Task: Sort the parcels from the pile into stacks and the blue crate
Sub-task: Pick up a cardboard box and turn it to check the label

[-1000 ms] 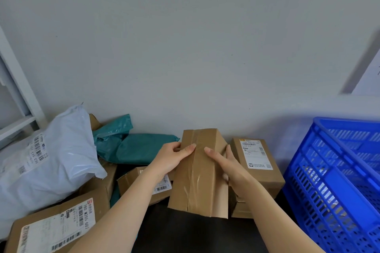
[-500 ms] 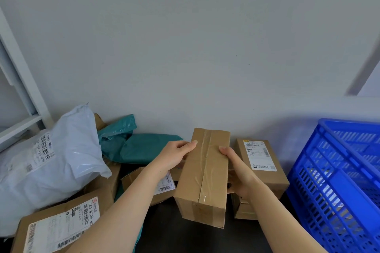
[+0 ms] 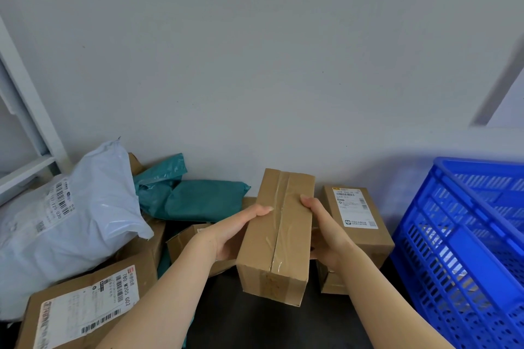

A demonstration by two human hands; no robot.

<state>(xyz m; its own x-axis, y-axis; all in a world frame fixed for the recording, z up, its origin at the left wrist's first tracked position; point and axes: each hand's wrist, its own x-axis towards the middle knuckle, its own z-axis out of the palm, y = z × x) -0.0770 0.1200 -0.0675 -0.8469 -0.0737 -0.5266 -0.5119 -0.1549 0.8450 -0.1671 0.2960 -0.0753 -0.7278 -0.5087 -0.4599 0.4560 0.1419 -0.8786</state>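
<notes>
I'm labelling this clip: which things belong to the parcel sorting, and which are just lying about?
Job: taped box, gripped by left hand and right hand; blue crate; small labelled box; white bag; teal bags; large labelled box.
Lying about: white frame; wall.

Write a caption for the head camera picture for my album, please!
Left hand and right hand grip a taped cardboard box between a parcel pile and the blue crate.

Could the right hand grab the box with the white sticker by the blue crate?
Probably yes: the stickered box sits right beside the right hand, nothing between them. But that hand grips the taped box, so it must let go first.
</notes>
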